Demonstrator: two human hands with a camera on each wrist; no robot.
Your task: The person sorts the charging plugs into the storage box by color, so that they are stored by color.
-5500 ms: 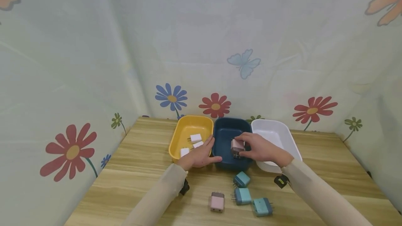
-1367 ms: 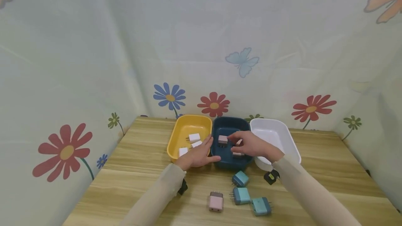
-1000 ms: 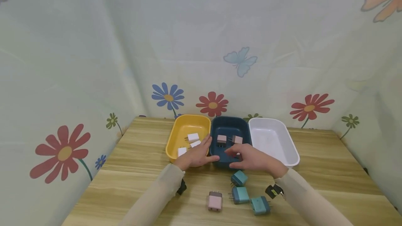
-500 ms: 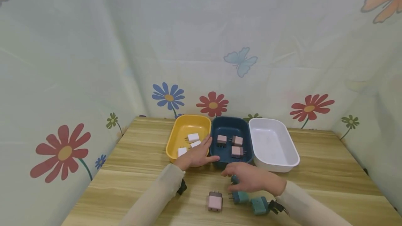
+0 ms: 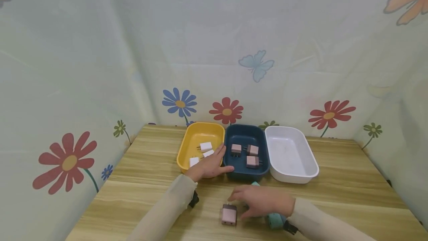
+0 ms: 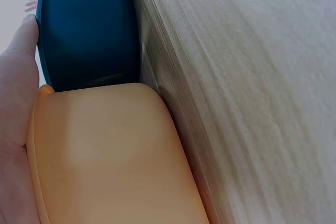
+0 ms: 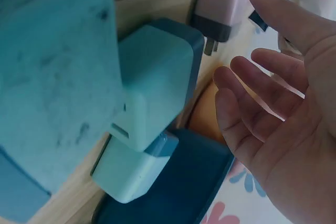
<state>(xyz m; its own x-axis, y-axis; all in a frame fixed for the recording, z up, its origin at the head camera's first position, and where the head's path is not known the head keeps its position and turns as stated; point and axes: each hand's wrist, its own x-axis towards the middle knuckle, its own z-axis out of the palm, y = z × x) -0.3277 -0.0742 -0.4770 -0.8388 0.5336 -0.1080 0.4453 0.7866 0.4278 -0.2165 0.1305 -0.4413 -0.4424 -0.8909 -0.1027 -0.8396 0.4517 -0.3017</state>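
Observation:
My left hand (image 5: 210, 163) rests across the front rims of the yellow bin (image 5: 183, 151) and the dark blue bin (image 5: 245, 176), its fingers extended. Over the table, my right hand (image 5: 262, 199) hovers with fingers spread and nothing in them. Just left of its fingertips stands a pink charger plug (image 5: 229, 215), prongs pointing away from me. Beneath and beside that hand are teal charger plugs (image 7: 157, 82), partly hidden in the head view; one teal plug (image 5: 275, 221) shows by the wrist. Three pink plugs (image 5: 252, 161) lie in the dark blue bin.
White charger plugs (image 5: 205, 147) lie in the yellow bin, partly covered by my left hand. A white bin (image 5: 291, 155) stands right of the dark blue one. The bins are side by side near the back of the wooden table (image 5: 347, 185), before a flowered curtain (image 5: 214, 47).
My right hand has let go of a pink plug in the dark blue bin, then come back toward me over the teal plugs to beside the loose pink one. The left hand stays put.

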